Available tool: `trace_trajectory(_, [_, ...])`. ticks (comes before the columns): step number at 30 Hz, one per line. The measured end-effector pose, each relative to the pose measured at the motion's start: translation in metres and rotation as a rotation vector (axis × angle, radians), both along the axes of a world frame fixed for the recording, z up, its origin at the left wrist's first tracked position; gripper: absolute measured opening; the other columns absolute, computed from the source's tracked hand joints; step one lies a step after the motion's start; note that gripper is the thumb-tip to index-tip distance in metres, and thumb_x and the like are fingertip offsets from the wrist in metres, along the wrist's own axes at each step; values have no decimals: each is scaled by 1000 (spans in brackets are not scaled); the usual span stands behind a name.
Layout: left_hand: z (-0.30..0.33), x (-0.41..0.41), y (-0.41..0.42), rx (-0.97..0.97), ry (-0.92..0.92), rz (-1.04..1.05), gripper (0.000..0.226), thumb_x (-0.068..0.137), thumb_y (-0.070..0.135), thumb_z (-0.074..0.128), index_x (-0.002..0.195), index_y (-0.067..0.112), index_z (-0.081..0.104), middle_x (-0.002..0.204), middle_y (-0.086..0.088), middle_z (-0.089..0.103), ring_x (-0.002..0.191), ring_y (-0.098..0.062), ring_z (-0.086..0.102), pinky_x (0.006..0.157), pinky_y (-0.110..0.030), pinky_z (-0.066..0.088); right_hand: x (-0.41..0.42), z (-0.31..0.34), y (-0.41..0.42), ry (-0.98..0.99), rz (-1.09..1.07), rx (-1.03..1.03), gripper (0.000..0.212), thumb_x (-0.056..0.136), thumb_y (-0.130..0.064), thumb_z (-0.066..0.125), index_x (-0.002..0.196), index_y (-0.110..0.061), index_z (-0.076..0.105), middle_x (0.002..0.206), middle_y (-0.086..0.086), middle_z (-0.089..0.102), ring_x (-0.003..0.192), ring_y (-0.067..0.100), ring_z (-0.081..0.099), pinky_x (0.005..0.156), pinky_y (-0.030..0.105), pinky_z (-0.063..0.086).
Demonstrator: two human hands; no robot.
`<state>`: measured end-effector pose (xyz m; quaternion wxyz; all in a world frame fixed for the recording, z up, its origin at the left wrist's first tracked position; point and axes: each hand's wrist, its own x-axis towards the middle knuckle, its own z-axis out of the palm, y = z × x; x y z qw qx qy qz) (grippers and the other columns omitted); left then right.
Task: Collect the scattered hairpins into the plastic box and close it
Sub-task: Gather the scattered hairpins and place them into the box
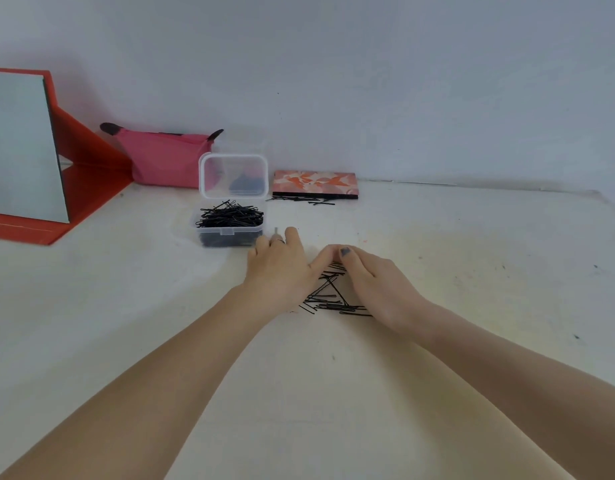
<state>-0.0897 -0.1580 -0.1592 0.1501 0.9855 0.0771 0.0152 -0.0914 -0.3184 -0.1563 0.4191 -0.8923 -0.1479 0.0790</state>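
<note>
A clear plastic box [209, 233] stands on the white table with its lid [233, 175] hinged upright, heaped with black hairpins. A loose pile of black hairpins [328, 296] lies on the table between my hands. My left hand [278, 271] rests palm down on the pile's left side, a ring on one finger. My right hand [375, 278] is cupped along the right side, and the fingertips of both hands meet above the pile. Neither hand has lifted any pin. Several more hairpins [304, 199] lie in front of the patterned case.
An orange and pink patterned flat case [314, 183] lies by the wall behind the pins. A pink pouch [164, 161] sits left of the box lid. A red folding stand with a mirror [22, 150] occupies the far left. The wall runs along the table's back edge.
</note>
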Motion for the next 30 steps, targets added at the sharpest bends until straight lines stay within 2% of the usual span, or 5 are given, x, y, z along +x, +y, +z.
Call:
trace_trajectory(6, [6,-14,20,-232,-79,-258,52,92,55,47,135,25,40,129,11,55,127,-18,33,104,-37,32,0,8,-20,70,39,108,41,103,-45,27,138,-40,49,125,-22,62,125,0,47,107,24,31])
trace_trajectory(12, [10,-21,54,-214,217,-440,99,72,60,72,150,42,14,154,10,26,143,-9,20,116,-32,25,-6,-1,-30,13,109,-142,43,102,-44,29,144,-41,38,141,-17,51,130,6,43,103,22,30])
trace_trajectory(17, [6,-21,53,-275,121,-534,89,76,35,78,149,32,27,147,17,40,134,3,34,110,-18,29,-12,5,-14,-86,147,-103,36,102,-37,34,136,-39,46,125,-9,63,115,12,55,98,29,42])
trace_trajectory(21, [11,-20,48,-303,106,-528,83,78,29,77,147,31,31,138,18,48,124,7,42,92,-3,34,18,10,6,-129,206,-211,45,103,-32,29,148,-28,36,151,-9,39,140,8,30,105,18,20])
trace_trajectory(30, [15,-31,65,-200,164,-531,81,75,37,77,144,31,35,131,21,37,120,2,35,101,-14,30,19,5,-11,-365,375,-512,34,100,-25,32,127,-22,53,113,0,63,112,19,51,95,36,41])
